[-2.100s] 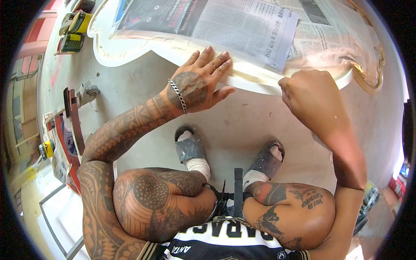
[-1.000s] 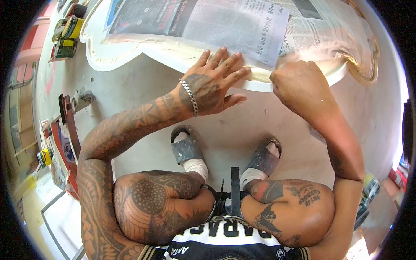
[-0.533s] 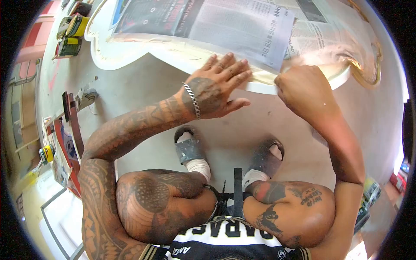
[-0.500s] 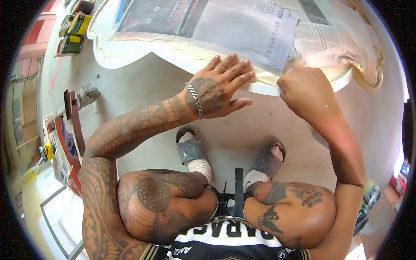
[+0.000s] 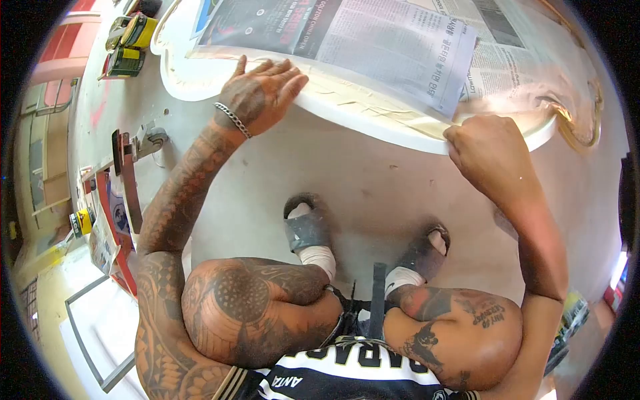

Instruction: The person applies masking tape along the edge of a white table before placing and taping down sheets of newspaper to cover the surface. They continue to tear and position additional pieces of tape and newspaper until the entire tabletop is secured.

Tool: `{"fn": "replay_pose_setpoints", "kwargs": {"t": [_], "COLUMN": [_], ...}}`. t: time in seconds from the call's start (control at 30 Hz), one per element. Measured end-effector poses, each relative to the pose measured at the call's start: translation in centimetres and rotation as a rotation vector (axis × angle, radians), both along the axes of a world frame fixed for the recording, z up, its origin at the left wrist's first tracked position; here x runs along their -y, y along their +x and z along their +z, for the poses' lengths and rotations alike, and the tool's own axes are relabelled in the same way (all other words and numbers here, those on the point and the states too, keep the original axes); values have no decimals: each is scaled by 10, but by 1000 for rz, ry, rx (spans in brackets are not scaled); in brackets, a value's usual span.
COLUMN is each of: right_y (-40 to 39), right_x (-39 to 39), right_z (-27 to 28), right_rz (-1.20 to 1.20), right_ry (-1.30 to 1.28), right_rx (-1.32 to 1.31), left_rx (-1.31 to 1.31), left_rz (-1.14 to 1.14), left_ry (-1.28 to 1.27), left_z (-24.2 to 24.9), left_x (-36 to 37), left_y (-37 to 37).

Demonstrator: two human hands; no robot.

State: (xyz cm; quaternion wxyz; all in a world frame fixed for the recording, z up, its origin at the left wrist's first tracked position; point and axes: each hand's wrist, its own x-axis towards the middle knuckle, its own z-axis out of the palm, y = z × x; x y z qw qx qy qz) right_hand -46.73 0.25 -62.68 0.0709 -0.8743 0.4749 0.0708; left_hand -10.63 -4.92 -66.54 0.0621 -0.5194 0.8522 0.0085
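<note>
A large white panel with a curved, scalloped edge (image 5: 373, 128) spans the top of the view. Newspaper sheets (image 5: 393, 50) cover its middle, bordered by cream masking tape (image 5: 340, 95). My left hand (image 5: 257, 97), with a chain bracelet (image 5: 232, 119) at the wrist, rests on the panel's near edge left of centre, fingers spread and holding nothing. Farther right, my right hand (image 5: 490, 153) is closed at the taped near edge, beside the newspaper's lower corner. What its fingers pinch is hidden behind the knuckles.
Cans with yellow labels (image 5: 137, 33) stand on the floor at upper left. A red-framed object (image 5: 123, 230) and a grey rectangular frame (image 5: 87, 333) are at the left. My feet in dark slides (image 5: 307, 230) are on the floor below the panel.
My left hand has slid left along the panel's edge, away from my right hand. My right hand remains closed at the edge. The whole view has shifted slightly.
</note>
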Motion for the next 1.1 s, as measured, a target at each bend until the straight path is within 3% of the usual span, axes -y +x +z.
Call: {"fn": "replay_pose_setpoints", "kwargs": {"t": [0.17, 0.33, 0.43, 1.1], "right_y": [2, 0, -3, -3], "right_x": [0, -1, -2, -3], "right_z": [1, 0, 0, -4], "right_rz": [6, 14, 33, -138], "right_ry": [-14, -26, -57, -119], "right_rx": [-24, -30, -8, 126], "left_rx": [106, -465, -497, -258], "left_rz": [-124, -311, -255, -132], "left_ry": [-168, 17, 39, 59], "left_z": [-17, -30, -48, -55], "left_x": [-9, -26, -20, 2], "left_y": [-23, -76, -110, -149]}}
